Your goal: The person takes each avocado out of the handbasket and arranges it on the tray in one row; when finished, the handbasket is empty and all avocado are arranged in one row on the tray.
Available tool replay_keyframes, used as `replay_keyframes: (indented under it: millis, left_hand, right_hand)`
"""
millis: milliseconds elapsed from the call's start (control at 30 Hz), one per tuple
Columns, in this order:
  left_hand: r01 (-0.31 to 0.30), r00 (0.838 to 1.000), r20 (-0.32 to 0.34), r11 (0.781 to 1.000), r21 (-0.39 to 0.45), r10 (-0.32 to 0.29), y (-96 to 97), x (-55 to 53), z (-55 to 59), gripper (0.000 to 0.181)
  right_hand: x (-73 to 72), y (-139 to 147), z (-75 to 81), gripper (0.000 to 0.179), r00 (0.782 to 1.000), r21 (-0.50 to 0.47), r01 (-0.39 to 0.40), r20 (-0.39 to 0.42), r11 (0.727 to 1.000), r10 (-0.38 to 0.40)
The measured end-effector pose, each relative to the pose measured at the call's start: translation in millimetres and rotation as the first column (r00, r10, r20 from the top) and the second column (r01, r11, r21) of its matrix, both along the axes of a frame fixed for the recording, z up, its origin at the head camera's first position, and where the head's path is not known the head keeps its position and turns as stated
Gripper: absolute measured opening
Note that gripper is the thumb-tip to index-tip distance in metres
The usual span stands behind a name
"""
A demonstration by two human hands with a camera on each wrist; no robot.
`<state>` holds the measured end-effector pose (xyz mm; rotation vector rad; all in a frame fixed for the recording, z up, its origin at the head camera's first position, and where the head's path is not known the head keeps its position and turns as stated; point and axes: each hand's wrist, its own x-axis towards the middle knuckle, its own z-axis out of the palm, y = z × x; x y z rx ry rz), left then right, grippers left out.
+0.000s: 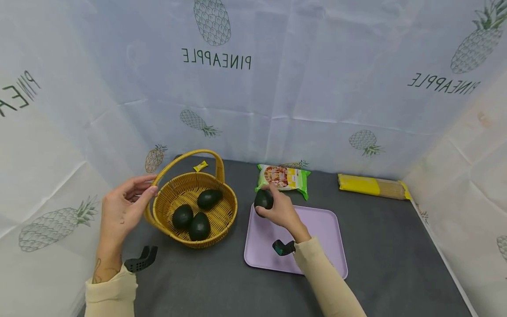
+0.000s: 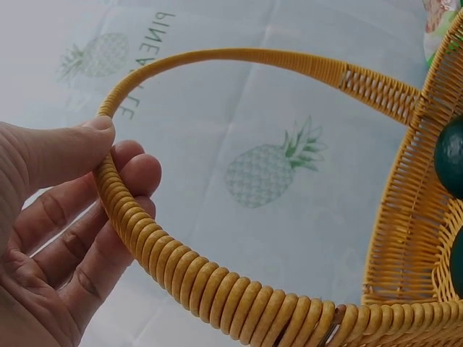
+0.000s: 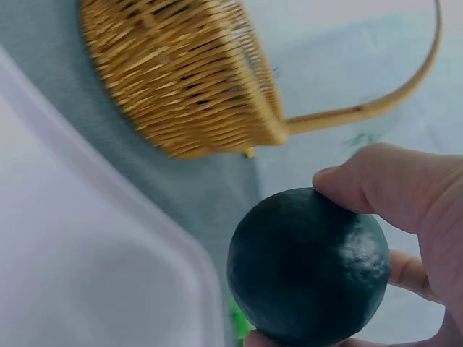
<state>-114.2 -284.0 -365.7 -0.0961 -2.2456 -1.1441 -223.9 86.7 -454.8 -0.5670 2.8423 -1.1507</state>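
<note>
A yellow woven basket (image 1: 233, 211) stands on the left of the table with several dark green avocados (image 1: 210, 199) inside. My left hand (image 1: 126, 204) pinches the basket's arched handle (image 2: 181, 271) between thumb and fingers on its left side. In my right hand (image 1: 283, 211) is another dark avocado (image 3: 307, 267), held between thumb and fingertips. This hand is over the far left corner of a light purple tray (image 1: 269, 255), to the right of the basket. No other item shows on the tray, though my right forearm hides part of it.
Behind the tray lies a green-edged food packet (image 1: 283, 178). A long yellow packet (image 1: 372, 187) rests at the back right. One small yellow wrapped piece (image 1: 200, 166) lies behind the basket. Pineapple-print curtains (image 1: 277, 97) hang around the dark table (image 1: 380, 255).
</note>
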Motion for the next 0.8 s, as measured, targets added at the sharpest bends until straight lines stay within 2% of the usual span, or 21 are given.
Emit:
replay_keyframes:
  millis: [267,433,800]
  left_hand:
    - [0.023,1.0,-0.021,1.0,-0.015,-0.023,-1.1,-1.2,-1.1,0.033]
    - [0.012,1.0,-0.02,1.0,-0.016,-0.013,-2.2,-1.0,-1.3,0.033]
    - [0.035,0.998,-0.051,0.999,-0.031,-0.037,-2.9,-0.8,-1.8,0.034]
  right_hand:
    - [8.2,3,-22.8,0.061,0.998,-0.038,0.035,0.049,0.999,-0.033]
    - [13.1,0,-34.9,0.06,0.997,-0.051,0.043,0.071,0.998,-0.039]
    - [25.0,-9,-48.1,0.061,0.995,-0.027,0.044,0.087,0.999,-0.042]
